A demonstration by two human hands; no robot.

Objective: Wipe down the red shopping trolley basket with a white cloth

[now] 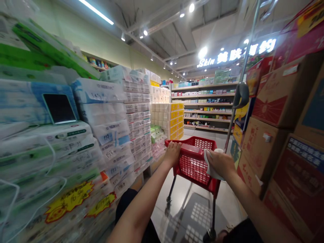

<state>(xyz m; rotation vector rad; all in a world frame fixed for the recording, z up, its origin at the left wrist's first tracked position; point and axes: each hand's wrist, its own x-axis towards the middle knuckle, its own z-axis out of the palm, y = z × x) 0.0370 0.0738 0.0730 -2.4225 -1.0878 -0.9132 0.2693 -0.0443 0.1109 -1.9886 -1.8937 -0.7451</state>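
Observation:
A red plastic shopping cart (pixel 193 165) stands right before me, its basket of lattice walls on dark metal legs with wheels. My left hand (pixel 173 152) is closed over the left part of the cart's red handle (pixel 191 149). At the handle's right end, my right hand (pixel 220 163) is closed on a white tissue or cloth (pixel 208 162), which hangs down beside the basket. Some white material also shows above the fingers; whether it is one piece I cannot tell. The right fingertips are partly hidden by the hand itself.
Stacked tissue packs (pixel 108 125) line the left side, with a phone (pixel 60 108) propped on them and a white cable hanging. Cardboard boxes (pixel 272 101) rise close on the right, beside a metal pole (pixel 244 60). Stocked shelves (pixel 205 101) stand beyond the tiled aisle.

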